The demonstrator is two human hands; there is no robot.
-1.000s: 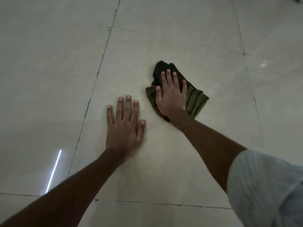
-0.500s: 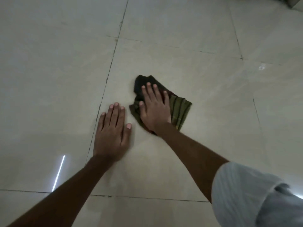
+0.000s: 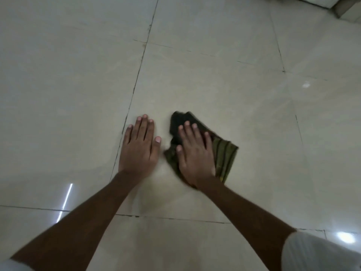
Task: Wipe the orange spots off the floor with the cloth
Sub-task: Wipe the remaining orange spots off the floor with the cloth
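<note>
A crumpled dark green striped cloth (image 3: 224, 153) lies on the pale tiled floor (image 3: 214, 85). My right hand (image 3: 195, 153) presses flat on top of the cloth, fingers spread and pointing away from me, covering its middle. My left hand (image 3: 139, 145) rests flat on the bare tile just left of the cloth, palm down, holding nothing, close to a dark grout line. No orange spots show anywhere on the visible floor; the cloth and hand hide whatever is under them.
Glossy tiles with dark grout lines (image 3: 136, 81) stretch all round. Bright light reflections (image 3: 67, 194) streak the floor at lower left and lower right. A pale base edge of furniture or wall (image 3: 332, 4) sits at the top right corner.
My right hand has slid the cloth toward me and closer to my left hand. My left hand stays flat on the tile. The view has tilted, showing more floor ahead.
</note>
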